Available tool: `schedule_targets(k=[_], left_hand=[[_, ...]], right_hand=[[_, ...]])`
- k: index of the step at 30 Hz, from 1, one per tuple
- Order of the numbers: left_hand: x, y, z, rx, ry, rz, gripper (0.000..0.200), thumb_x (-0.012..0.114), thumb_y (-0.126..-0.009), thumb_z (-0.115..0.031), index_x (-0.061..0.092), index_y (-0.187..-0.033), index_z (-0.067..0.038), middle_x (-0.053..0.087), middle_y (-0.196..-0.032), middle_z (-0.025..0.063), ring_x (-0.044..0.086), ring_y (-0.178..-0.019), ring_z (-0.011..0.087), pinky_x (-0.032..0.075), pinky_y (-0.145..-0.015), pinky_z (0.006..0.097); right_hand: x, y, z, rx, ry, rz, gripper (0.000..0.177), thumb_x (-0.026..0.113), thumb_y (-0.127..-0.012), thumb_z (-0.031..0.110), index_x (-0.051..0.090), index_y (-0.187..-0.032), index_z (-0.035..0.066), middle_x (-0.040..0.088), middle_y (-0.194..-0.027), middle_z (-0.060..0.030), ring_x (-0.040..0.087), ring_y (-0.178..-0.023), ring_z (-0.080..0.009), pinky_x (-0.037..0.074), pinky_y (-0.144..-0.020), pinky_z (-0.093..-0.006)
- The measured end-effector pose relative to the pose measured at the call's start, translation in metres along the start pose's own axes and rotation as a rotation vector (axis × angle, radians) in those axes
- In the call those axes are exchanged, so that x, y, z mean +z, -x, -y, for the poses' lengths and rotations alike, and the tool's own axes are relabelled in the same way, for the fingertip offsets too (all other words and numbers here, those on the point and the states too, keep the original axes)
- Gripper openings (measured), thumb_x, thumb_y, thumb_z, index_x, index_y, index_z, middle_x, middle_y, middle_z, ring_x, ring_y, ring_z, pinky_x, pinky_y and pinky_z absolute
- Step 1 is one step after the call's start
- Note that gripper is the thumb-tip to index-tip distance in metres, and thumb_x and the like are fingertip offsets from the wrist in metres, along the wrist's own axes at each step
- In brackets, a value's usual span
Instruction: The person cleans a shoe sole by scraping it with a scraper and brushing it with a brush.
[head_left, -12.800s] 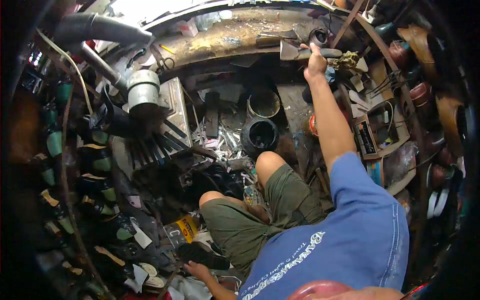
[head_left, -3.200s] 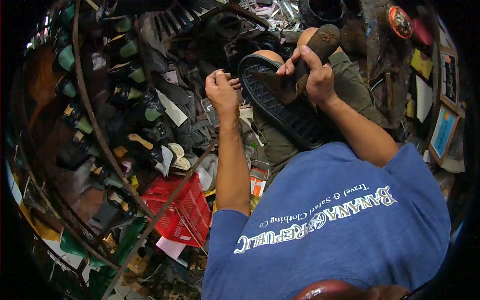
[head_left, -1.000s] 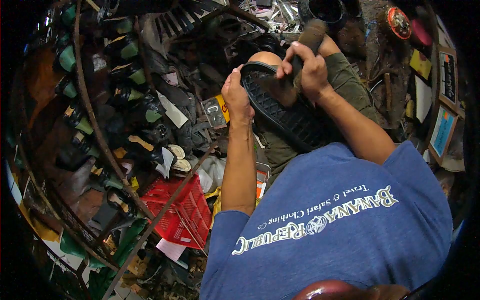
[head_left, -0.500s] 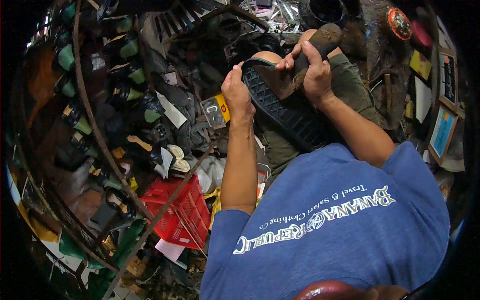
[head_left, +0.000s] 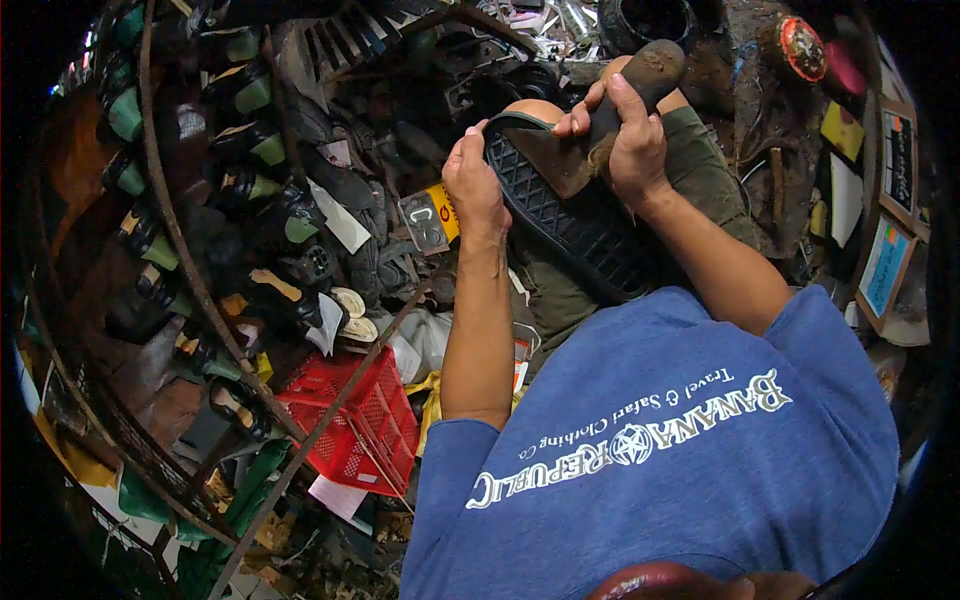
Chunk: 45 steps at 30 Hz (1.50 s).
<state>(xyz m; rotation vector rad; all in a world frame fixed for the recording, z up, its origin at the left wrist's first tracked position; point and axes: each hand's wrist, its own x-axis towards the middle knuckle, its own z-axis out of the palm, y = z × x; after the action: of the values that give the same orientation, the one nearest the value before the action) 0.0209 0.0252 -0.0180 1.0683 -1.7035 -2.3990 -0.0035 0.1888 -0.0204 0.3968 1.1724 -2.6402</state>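
1. Black sole [head_left: 575,235] lies over the lap [head_left: 700,165], between well-spaced forearms [head_left: 480,310]; red basket [head_left: 365,420] sits near the left one.
2. Left hand [head_left: 476,185] pinches the sole's far rim.
3. Right hand [head_left: 637,140] clasps the broad-bladed tool [head_left: 552,160], blade over the sole.

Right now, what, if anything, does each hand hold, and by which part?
Left hand: black sole, by its rim. Right hand: bladed tool, by its handle.

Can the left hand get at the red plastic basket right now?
Probably not freely: the left hand is holding the edge of the black shoe sole, and a thin bar crosses over the red plastic basket.
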Motion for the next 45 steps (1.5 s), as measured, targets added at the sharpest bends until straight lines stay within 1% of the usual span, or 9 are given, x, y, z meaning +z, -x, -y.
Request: schedule_targets(k=[6,13,15,22,24,28,31,43,45], left_hand=[[-0.002,0.0,0.002,-0.004,0.008,0.002,0.031,0.044,-0.096,-0.022,0.06,-0.104,0.004,0.066,-0.093,0.009,0.063,-0.082,0.0156,0.049,-0.077,0.0263],[-0.007,-0.005,0.008,0.023,0.0,0.02,0.031,0.045,-0.096,-0.022,0.059,-0.104,0.004,0.066,-0.093,0.0085,0.061,-0.082,0.0145,0.048,-0.078,0.0261],[-0.007,-0.005,0.009,0.019,-0.007,0.003,0.031,0.045,-0.096,-0.022,0.06,-0.104,0.004,0.066,-0.093,0.0084,0.061,-0.082,0.0144,0.048,-0.078,0.0261],[-0.005,-0.001,0.004,-0.038,0.036,0.011,0.028,0.049,-0.093,-0.018,0.059,-0.106,0.005,0.065,-0.094,0.0079,0.06,-0.084,0.0141,0.046,-0.08,0.0246],[-0.008,-0.002,0.008,0.011,-0.024,-0.002,0.026,0.051,-0.091,-0.015,0.059,-0.106,0.005,0.064,-0.095,0.0079,0.06,-0.084,0.0139,0.046,-0.079,0.0242],[-0.007,-0.002,0.01,0.085,-0.141,-0.032,0.024,0.055,-0.087,-0.007,0.058,-0.107,0.006,0.064,-0.096,0.008,0.059,-0.084,0.0134,0.046,-0.079,0.0236],[-0.007,-0.002,0.008,0.02,-0.077,-0.029,0.025,0.056,-0.085,-0.004,0.058,-0.108,0.006,0.064,-0.096,0.0081,0.06,-0.084,0.0135,0.047,-0.079,0.0235],[-0.011,0.0,0.01,0.008,-0.038,-0.013,0.027,0.058,-0.085,-0.003,0.056,-0.11,0.006,0.063,-0.097,0.0095,0.061,-0.085,0.0152,0.048,-0.08,0.0247],[-0.013,-0.001,0.011,0.039,-0.056,-0.017,0.027,0.058,-0.085,-0.004,0.056,-0.11,0.006,0.063,-0.096,0.0089,0.06,-0.085,0.0146,0.048,-0.079,0.0248]], right_hand=[[-0.002,-0.004,-0.003,0.08,-0.083,0.054,0.035,0.04,-0.095,0.034,0.047,-0.086,0.001,0.053,-0.068,-0.0122,0.06,-0.072,-0.0261,0.049,-0.077,-0.0371],[-0.003,-0.004,-0.009,-0.003,0.024,0.034,0.035,0.04,-0.096,0.033,0.048,-0.087,0.0,0.053,-0.068,-0.0123,0.061,-0.072,-0.0261,0.05,-0.076,-0.0372],[-0.005,-0.004,-0.016,-0.161,0.305,0.004,0.036,0.039,-0.096,0.034,0.048,-0.088,0.0,0.054,-0.068,-0.0124,0.061,-0.07,-0.0258,0.051,-0.075,-0.0369],[-0.006,-0.009,-0.004,-0.079,0.283,0.127,0.036,0.036,-0.097,0.032,0.047,-0.086,0.0,0.053,-0.067,-0.0118,0.061,-0.069,-0.0244,0.05,-0.075,-0.0346],[-0.019,-0.021,-0.024,-0.14,0.544,0.063,0.036,0.033,-0.097,0.031,0.046,-0.085,0.0,0.052,-0.066,-0.0107,0.06,-0.069,-0.0232,0.049,-0.075,-0.0328],[-0.015,-0.018,-0.02,-0.161,0.569,0.058,0.036,0.031,-0.098,0.031,0.046,-0.085,0.0,0.051,-0.065,-0.0098,0.06,-0.069,-0.0224,0.048,-0.075,-0.0321],[-0.013,-0.016,-0.019,-0.151,0.553,0.057,0.036,0.03,-0.098,0.03,0.045,-0.086,0.0,0.051,-0.065,-0.01,0.06,-0.069,-0.0223,0.049,-0.075,-0.0324],[-0.017,-0.025,-0.014,-0.2,0.561,0.103,0.039,0.033,-0.098,0.031,0.048,-0.081,0.0,0.049,-0.06,-0.0099,0.058,-0.061,-0.0216,0.049,-0.068,-0.0322],[-0.006,-0.013,0.005,0.245,0.082,0.122,0.038,0.035,-0.097,0.032,0.049,-0.083,0.0,0.049,-0.06,-0.0108,0.057,-0.06,-0.023,0.05,-0.068,-0.0327]])
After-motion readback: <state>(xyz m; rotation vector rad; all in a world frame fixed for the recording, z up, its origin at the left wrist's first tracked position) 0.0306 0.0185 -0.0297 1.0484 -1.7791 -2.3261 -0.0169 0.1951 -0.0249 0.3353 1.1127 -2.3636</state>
